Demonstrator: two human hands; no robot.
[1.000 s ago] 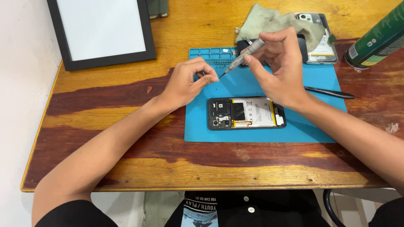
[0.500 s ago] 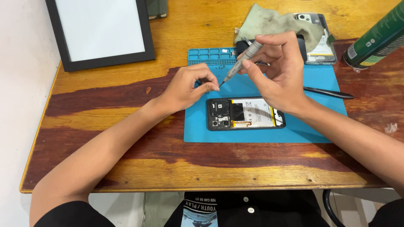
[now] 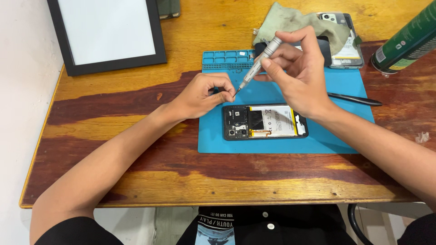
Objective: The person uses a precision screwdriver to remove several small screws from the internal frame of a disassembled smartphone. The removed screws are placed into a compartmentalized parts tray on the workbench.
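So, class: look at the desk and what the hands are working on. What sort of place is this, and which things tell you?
Probably a phone repair bench. An opened phone lies on a blue repair mat, the right hand holds a precision screwdriver, and another phone lies nearby.

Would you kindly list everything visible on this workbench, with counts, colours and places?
opened phone: one, black, back removed, on mat
mat: one, blue, on table
table: one, wooden
spudger: one, black, right side of mat
cloth: one, greenish, behind mat
second phone: one, beside cloth
spray can: one, green, far right
framed panel: one, black frame, far left
screwdriver: one, silver, in right hand
left hand: pinched at screwdriver tip
right hand: gripping screwdriver
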